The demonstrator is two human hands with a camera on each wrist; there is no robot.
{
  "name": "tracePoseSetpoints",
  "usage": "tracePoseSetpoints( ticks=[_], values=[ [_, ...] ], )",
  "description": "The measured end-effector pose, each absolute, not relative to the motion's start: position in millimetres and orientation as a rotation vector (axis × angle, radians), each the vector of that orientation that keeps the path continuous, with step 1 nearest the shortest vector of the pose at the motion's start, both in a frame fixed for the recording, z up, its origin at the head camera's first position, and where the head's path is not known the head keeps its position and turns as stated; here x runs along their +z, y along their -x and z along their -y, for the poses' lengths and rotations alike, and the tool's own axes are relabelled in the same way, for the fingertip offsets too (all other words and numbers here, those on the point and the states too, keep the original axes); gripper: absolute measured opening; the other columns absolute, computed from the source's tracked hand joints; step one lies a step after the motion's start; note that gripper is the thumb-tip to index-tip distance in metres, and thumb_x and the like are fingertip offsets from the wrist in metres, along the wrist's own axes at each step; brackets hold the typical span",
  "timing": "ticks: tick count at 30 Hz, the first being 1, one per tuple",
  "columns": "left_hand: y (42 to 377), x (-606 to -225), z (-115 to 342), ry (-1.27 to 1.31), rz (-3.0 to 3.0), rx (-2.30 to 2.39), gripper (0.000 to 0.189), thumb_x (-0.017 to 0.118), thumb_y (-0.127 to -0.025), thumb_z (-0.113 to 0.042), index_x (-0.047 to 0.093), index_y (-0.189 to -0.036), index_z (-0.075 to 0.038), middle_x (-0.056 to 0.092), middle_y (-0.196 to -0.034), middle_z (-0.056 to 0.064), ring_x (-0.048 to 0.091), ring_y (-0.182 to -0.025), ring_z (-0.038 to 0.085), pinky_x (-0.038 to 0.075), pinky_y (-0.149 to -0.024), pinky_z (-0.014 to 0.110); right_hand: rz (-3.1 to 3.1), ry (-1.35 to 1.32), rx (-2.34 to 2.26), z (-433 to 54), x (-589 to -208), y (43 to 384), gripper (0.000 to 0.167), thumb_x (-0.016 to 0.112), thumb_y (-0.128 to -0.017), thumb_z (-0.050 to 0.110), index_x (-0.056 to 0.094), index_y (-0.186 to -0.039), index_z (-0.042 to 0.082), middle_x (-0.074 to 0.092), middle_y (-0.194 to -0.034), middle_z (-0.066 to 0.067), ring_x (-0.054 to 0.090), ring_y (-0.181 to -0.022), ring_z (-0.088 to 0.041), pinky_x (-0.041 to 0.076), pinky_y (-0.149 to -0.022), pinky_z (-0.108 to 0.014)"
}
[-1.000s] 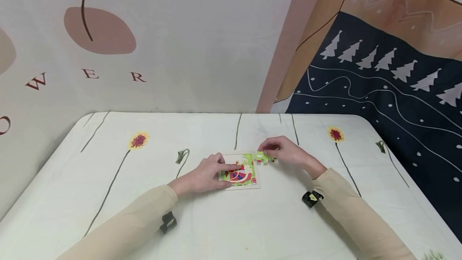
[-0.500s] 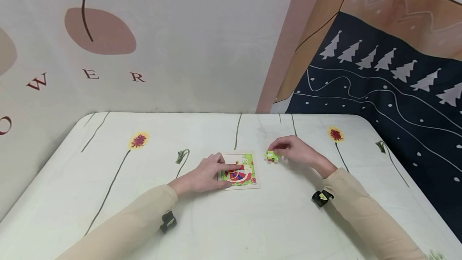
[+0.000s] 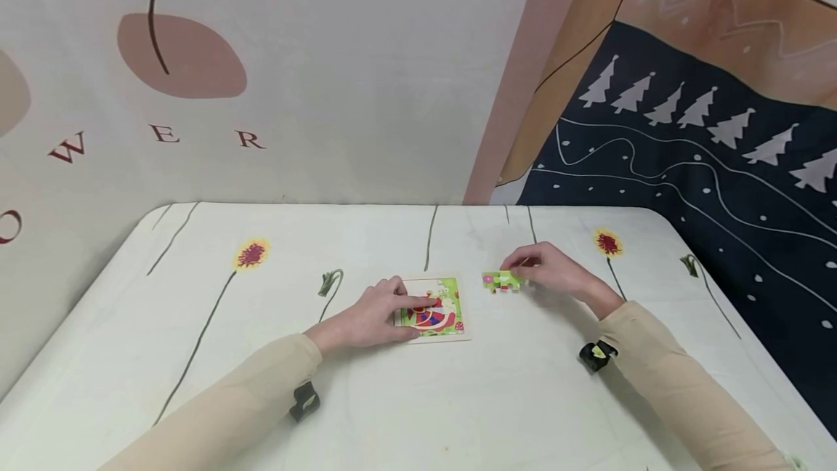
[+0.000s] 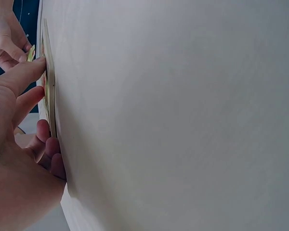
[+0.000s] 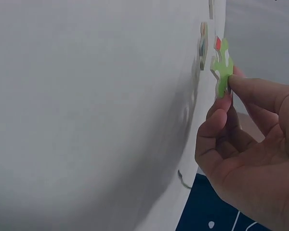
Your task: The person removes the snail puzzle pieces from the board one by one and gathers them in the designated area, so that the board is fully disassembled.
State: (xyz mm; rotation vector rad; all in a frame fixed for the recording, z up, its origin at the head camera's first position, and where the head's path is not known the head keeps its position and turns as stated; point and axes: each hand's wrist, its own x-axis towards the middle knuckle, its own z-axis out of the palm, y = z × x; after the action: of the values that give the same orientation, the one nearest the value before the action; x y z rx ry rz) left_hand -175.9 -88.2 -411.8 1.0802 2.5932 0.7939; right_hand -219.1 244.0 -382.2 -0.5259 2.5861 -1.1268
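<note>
A wooden jigsaw puzzle [image 3: 451, 311] with a red and blue picture in a pale frame lies flat on the table. My left hand [image 3: 375, 313] rests on its left side, index finger straight across the picture and thumb along the near edge. In the left wrist view the remaining fingers lie by the board's edge. Right of the board, my right hand [image 3: 552, 267] pinches a green puzzle piece [image 5: 223, 70] with white and red patches between thumb and fingers, raised over the table. Another puzzle piece [image 5: 203, 45] lies on the cloth beyond it.
A white cloth [image 3: 418, 405] printed with flowers covers the table. Behind it hangs a pale wall cloth [image 3: 360, 129] with letters, and a dark cloth [image 3: 706, 158] with white trees is at the right.
My right hand has moved to the right, away from the board, with the green puzzle piece in its fingers. The left hand and the board have stayed in place.
</note>
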Motion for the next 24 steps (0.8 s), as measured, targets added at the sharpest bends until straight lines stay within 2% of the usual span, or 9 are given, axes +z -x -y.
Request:
tracePoseSetpoints(
  ticks=[12,24],
  values=[
    [176.1,-411.9,88.0,-1.071,-2.592,0.798,0.051,0.074,-0.085,-0.028,0.061,-0.133,-0.020,0.042,-0.091,-0.002,0.035,-0.081,0.014,0.029,-0.069,0.031,-2.570,0.445,-1.097,-255.0,-386.6,226.6,0.019,0.059,-0.092,0.000,0.071,-0.106,-0.001,0.067,-0.104,-0.010,0.052,-0.090,-0.022,0.041,-0.080,-0.035],
    [176.5,-412.0,88.3,-1.077,-2.589,0.801,0.052,0.074,-0.084,-0.028,0.061,-0.134,-0.019,0.042,-0.091,-0.002,0.035,-0.081,0.014,0.029,-0.070,0.031,-2.574,0.459,-1.094,-256.3,-391.8,231.7,0.018,0.059,-0.091,-0.001,0.072,-0.102,-0.001,0.068,-0.101,-0.009,0.054,-0.090,-0.020,0.042,-0.081,-0.035]
  ],
)
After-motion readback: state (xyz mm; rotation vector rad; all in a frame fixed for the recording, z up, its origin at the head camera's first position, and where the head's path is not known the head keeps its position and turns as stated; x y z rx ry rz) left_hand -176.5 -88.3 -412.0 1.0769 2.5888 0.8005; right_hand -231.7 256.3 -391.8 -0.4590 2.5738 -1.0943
